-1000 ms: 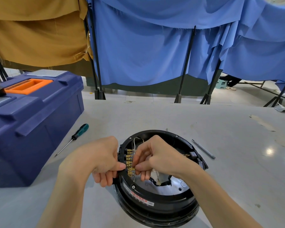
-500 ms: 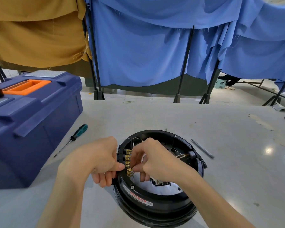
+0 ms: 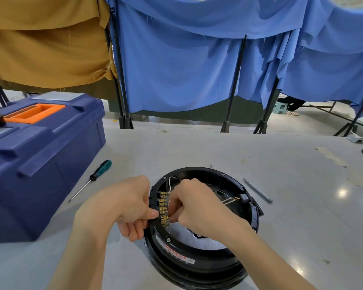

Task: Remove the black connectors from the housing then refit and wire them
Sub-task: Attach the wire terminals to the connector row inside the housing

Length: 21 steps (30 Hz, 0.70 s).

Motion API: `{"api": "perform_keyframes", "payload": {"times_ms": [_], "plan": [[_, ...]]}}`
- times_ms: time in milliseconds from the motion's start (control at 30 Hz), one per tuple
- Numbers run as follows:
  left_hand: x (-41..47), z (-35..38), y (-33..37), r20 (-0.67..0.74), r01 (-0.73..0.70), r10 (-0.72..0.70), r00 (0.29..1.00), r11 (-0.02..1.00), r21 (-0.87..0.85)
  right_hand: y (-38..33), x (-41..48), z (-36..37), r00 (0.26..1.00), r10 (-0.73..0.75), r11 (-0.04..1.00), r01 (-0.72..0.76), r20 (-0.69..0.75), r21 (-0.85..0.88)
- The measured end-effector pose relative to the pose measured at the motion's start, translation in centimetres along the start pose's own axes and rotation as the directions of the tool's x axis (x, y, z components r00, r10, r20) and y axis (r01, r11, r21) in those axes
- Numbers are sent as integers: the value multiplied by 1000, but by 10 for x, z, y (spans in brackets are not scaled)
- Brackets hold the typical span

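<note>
A round black housing (image 3: 210,266) lies open side up on the grey table. At its left inner wall sits a black connector block (image 3: 153,195) with a column of brass terminals (image 3: 163,208). My left hand (image 3: 132,204) grips the housing's left rim at that block, thumb on the inside edge. My right hand (image 3: 197,208) reaches inside and pinches a wire end against the lower terminals; the fingertips hide the exact contact. Thin white wires (image 3: 169,183) loop behind the hand. Two more wires with brass tips (image 3: 232,200) lie loose toward a black connector (image 3: 244,198) on the right wall.
A large blue toolbox (image 3: 40,160) with an orange handle stands at the left. A green-handled screwdriver (image 3: 92,177) lies between toolbox and housing. A thin grey metal tool (image 3: 258,191) lies right of the housing. Blue and tan curtains on black stands hang behind the table's far edge.
My right hand has shifted slightly left and down along the terminal column, closer to my left thumb. My left hand stays gripped on the rim.
</note>
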<state>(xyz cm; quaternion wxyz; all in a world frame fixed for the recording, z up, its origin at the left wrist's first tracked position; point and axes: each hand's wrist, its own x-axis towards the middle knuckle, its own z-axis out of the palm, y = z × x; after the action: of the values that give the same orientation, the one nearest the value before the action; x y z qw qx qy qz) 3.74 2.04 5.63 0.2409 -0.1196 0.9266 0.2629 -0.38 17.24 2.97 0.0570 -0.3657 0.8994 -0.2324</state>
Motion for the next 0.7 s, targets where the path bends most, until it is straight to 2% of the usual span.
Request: {"api": "perform_keyframes", "payload": {"times_ms": [167, 467, 700], "plan": [[-1, 0, 1, 27, -13, 13, 1000, 1000, -3, -7, -1, 10, 997, 7, 994, -15, -77, -108], [1, -1, 1, 56, -53, 54, 997, 999, -11, -14, -2, 16, 995, 15, 988, -29, -97, -150], [3, -2, -2, 34, -12, 15, 999, 997, -76, -5, -1, -2, 1000, -4, 1000, 4, -10, 5]]}}
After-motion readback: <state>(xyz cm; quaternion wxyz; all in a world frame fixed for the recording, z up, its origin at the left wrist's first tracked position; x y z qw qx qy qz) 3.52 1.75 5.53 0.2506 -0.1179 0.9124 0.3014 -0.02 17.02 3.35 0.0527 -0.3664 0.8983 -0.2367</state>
